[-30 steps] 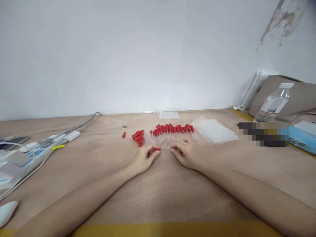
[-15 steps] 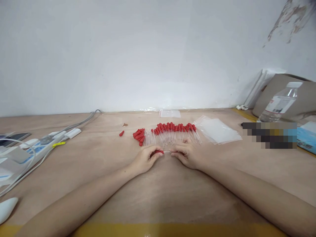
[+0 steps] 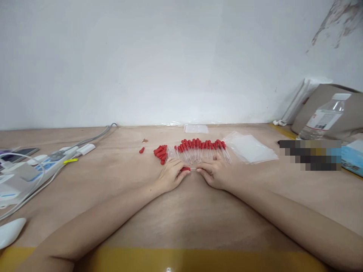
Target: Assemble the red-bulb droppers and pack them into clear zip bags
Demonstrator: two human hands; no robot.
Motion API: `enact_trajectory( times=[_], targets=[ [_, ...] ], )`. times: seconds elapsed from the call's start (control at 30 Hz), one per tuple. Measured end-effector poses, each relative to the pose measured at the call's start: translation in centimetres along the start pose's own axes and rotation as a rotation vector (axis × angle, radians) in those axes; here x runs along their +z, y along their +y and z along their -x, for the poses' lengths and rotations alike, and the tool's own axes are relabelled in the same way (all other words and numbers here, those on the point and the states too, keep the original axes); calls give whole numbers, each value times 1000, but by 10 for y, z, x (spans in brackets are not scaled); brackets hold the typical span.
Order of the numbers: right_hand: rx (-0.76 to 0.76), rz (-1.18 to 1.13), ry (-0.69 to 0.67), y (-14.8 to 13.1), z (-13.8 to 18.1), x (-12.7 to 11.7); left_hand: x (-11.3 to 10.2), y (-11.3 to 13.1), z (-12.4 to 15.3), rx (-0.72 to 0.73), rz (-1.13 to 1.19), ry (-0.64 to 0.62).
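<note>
A row of clear glass droppers with red rubber bulbs (image 3: 198,150) lies on the wooden table (image 3: 181,215), and a small heap of loose red bulbs (image 3: 160,152) sits at its left end. My left hand (image 3: 170,175) pinches a red bulb (image 3: 185,169) just in front of the row. My right hand (image 3: 214,173) pinches the clear glass tube (image 3: 193,169) that meets that bulb. Both hands rest on the table, fingertips nearly touching. One stray red bulb (image 3: 141,150) lies apart to the left.
Clear plastic bags (image 3: 249,149) lie right of the droppers, and a small one (image 3: 195,129) by the wall. A power strip with cables (image 3: 48,163) is at the left, a white object (image 3: 10,232) at the near left. A water bottle (image 3: 323,117) and cardboard stand at the right.
Both hands have shifted slightly away from me, toward the dropper row, keeping the bulb and tube together. The camera view drifted a little to the left.
</note>
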State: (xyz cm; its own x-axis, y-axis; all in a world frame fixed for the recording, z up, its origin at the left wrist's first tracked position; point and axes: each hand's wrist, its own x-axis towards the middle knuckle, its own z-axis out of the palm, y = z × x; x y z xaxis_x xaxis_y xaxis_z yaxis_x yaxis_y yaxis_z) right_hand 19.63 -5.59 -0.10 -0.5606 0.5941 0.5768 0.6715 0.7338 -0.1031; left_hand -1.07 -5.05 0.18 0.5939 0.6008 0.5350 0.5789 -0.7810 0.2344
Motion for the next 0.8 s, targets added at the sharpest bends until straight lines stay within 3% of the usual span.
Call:
enact_trajectory(
  times=[0.37,0.6,0.7,0.8],
  targets=[
    [38,-28,-134,-2,-6,6,-1,1,-2,41,-46,5],
    [14,-64,-151,0,-14,-12,-8,1,-2,48,-145,62],
    [233,-111,-101,21,-22,-27,-26,-15,-4,-56,-253,153],
    [616,-51,-21,51,-33,-35,-46,-51,-3,-358,-366,294]
  ],
)
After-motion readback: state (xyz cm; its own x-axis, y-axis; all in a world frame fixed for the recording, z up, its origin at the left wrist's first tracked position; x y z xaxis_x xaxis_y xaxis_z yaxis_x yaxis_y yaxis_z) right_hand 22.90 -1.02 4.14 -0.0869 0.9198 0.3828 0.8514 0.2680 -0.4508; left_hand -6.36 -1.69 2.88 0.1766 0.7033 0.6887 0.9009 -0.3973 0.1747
